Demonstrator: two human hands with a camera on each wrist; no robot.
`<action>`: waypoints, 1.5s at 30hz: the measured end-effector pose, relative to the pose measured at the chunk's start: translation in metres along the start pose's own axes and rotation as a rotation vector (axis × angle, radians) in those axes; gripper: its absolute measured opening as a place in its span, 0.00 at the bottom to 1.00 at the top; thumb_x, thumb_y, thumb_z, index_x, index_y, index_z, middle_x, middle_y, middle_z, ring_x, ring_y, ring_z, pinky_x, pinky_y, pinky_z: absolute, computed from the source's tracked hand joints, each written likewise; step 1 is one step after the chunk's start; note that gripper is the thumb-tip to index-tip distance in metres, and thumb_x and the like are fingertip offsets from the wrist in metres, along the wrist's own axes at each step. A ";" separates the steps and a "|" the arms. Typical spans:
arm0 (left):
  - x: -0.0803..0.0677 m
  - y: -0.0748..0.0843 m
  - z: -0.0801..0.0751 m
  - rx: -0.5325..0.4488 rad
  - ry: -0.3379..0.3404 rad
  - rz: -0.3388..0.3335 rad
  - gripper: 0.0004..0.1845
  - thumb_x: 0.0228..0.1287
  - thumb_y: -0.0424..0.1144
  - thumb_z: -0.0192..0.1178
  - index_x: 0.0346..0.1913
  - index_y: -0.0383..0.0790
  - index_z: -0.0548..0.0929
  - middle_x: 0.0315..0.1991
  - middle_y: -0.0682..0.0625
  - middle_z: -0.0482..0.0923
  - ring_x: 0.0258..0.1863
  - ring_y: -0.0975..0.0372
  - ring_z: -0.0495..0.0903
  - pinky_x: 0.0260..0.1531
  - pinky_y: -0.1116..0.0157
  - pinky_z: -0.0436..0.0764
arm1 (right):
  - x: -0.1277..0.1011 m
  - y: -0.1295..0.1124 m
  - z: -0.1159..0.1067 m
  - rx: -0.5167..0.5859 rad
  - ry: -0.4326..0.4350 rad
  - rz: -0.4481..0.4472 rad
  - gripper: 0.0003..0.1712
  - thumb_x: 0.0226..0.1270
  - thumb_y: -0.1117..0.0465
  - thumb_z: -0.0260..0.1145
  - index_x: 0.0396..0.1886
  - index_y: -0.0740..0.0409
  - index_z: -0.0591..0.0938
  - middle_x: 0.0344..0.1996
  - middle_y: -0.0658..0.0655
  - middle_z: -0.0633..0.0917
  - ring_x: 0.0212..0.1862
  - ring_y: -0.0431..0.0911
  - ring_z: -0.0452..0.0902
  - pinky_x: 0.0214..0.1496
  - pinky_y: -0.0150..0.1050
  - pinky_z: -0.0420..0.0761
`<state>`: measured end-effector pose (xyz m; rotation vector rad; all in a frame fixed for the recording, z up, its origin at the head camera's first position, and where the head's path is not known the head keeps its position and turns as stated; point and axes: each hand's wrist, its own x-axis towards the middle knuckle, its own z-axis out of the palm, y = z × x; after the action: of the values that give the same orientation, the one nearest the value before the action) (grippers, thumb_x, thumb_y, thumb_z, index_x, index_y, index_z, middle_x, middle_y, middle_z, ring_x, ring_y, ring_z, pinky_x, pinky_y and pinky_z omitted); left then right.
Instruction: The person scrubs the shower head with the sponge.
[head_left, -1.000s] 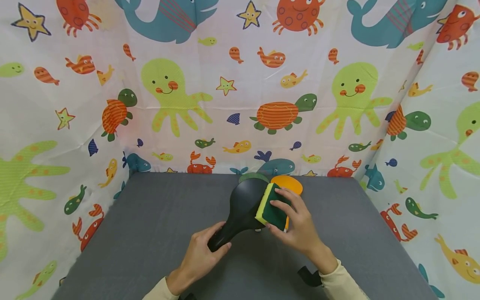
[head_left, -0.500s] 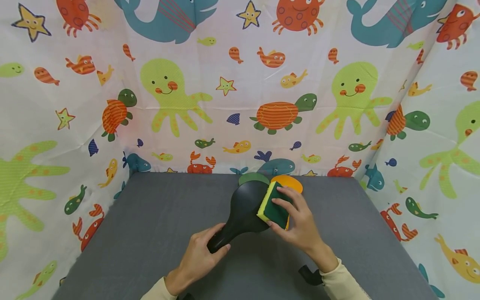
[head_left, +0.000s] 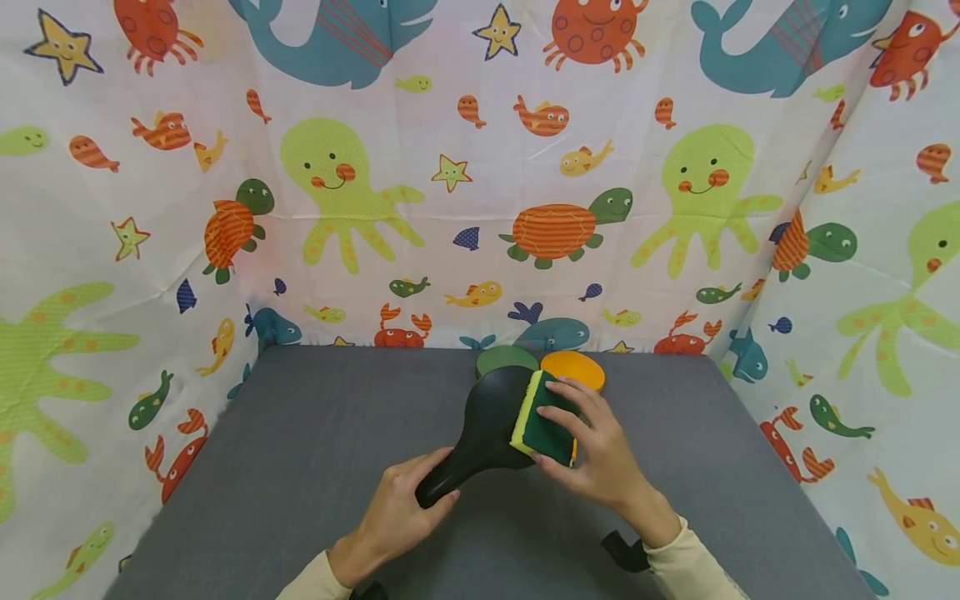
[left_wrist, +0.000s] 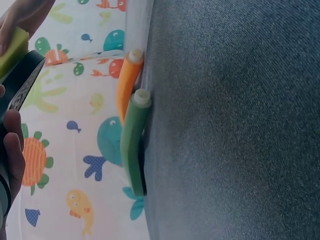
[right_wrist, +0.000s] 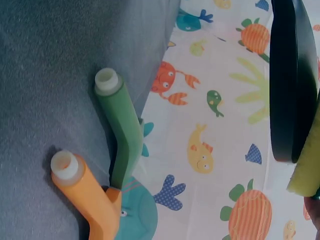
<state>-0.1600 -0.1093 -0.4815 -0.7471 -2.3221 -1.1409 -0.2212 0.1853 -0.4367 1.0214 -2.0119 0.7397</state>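
My left hand (head_left: 397, 508) grips the handle of a black hand-held shower head (head_left: 491, 425), fingers curled round its end. The shower head's smooth back faces up. In the left wrist view, part of the speckled face of the shower head (left_wrist: 25, 82) shows underneath. A yellow sponge with a dark green scouring side (head_left: 543, 437) is held by my right hand (head_left: 603, 454), between fingers and thumb. Its yellow side lies against the right part of the shower head's back. In the right wrist view, the sponge (right_wrist: 305, 175) overlaps the edge of the black shower head (right_wrist: 290, 100).
Behind the hands, a green shower head (head_left: 507, 358) and an orange shower head (head_left: 573, 371) lie on the grey table (head_left: 337, 417). Their handles end in white collars, seen in both wrist views. A sea-animal curtain (head_left: 450, 125) stands round the back and sides.
The black shower head has sunk slightly. The sponge shifts a little up and right, then back down and left along the shower head's right side. Both grips stay the same.
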 end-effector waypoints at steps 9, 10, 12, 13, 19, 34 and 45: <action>-0.006 -0.004 -0.003 0.047 -0.025 0.074 0.30 0.51 0.34 0.74 0.60 0.37 0.79 0.47 0.46 0.86 0.40 0.60 0.87 0.36 0.67 0.85 | 0.001 0.012 -0.003 -0.027 0.011 0.034 0.30 0.64 0.35 0.61 0.53 0.52 0.82 0.63 0.61 0.76 0.63 0.55 0.71 0.56 0.53 0.81; -0.006 -0.004 -0.003 0.052 -0.023 0.085 0.31 0.50 0.34 0.74 0.60 0.36 0.79 0.47 0.46 0.86 0.40 0.60 0.87 0.36 0.67 0.85 | 0.002 0.012 -0.003 -0.029 0.013 0.037 0.30 0.64 0.35 0.60 0.54 0.52 0.82 0.63 0.61 0.76 0.63 0.56 0.71 0.54 0.56 0.81; -0.007 -0.005 -0.003 0.058 -0.023 0.097 0.31 0.51 0.34 0.74 0.60 0.36 0.79 0.47 0.46 0.86 0.40 0.61 0.87 0.36 0.68 0.84 | 0.002 0.011 -0.002 -0.035 0.013 0.038 0.31 0.64 0.34 0.60 0.54 0.51 0.82 0.63 0.60 0.76 0.63 0.56 0.71 0.51 0.59 0.81; -0.007 -0.004 -0.004 0.056 -0.025 0.097 0.31 0.51 0.34 0.74 0.61 0.36 0.79 0.47 0.46 0.86 0.39 0.61 0.87 0.36 0.68 0.84 | 0.003 0.010 -0.002 -0.038 0.016 0.035 0.31 0.64 0.34 0.60 0.53 0.51 0.82 0.63 0.60 0.76 0.63 0.56 0.71 0.51 0.58 0.82; -0.005 0.000 -0.004 0.042 -0.050 0.069 0.30 0.52 0.34 0.73 0.61 0.36 0.79 0.48 0.46 0.85 0.40 0.60 0.87 0.35 0.68 0.84 | 0.006 -0.002 -0.001 -0.055 0.014 -0.004 0.30 0.65 0.34 0.59 0.53 0.51 0.83 0.62 0.60 0.77 0.63 0.57 0.70 0.51 0.59 0.80; -0.005 0.000 -0.001 0.061 -0.061 0.113 0.29 0.50 0.33 0.74 0.59 0.35 0.80 0.44 0.47 0.86 0.35 0.63 0.86 0.33 0.72 0.82 | 0.003 0.005 -0.002 -0.021 -0.001 0.046 0.30 0.64 0.35 0.61 0.53 0.51 0.82 0.63 0.60 0.76 0.64 0.55 0.70 0.55 0.54 0.80; -0.005 -0.003 0.003 0.088 -0.072 0.157 0.29 0.50 0.33 0.74 0.58 0.35 0.80 0.40 0.49 0.85 0.32 0.67 0.84 0.31 0.76 0.79 | 0.006 0.002 -0.001 -0.035 -0.001 0.038 0.29 0.64 0.35 0.60 0.53 0.50 0.83 0.63 0.60 0.76 0.64 0.56 0.70 0.51 0.59 0.80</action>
<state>-0.1581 -0.1100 -0.4875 -0.9336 -2.3090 -0.9513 -0.2246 0.1846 -0.4313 0.9660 -2.0431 0.7212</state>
